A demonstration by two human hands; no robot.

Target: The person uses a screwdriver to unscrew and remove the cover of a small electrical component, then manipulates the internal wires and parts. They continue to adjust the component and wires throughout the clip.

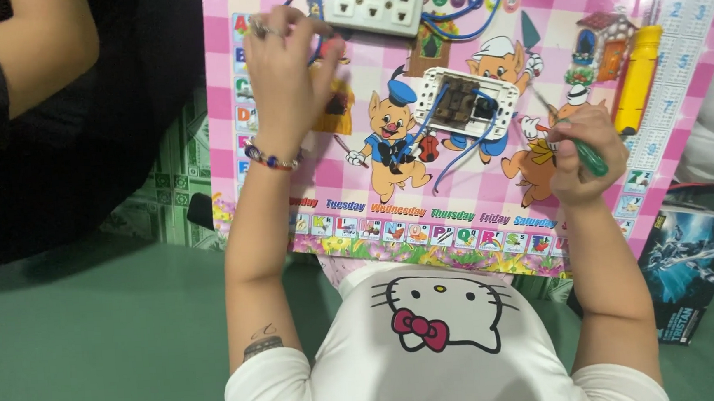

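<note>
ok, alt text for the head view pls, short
Looking down at a pink cartoon table: the right hand holds a green-handled screwdriver near an opened wall socket with blue wires, while the left hand reaches toward a white socket strip. A yellow tool lies to the right.

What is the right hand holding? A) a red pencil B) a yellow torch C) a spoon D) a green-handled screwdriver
D: the right hand is closed around a green-handled screwdriver, its thin metal shaft pointing up-left toward the opened white socket.
</note>
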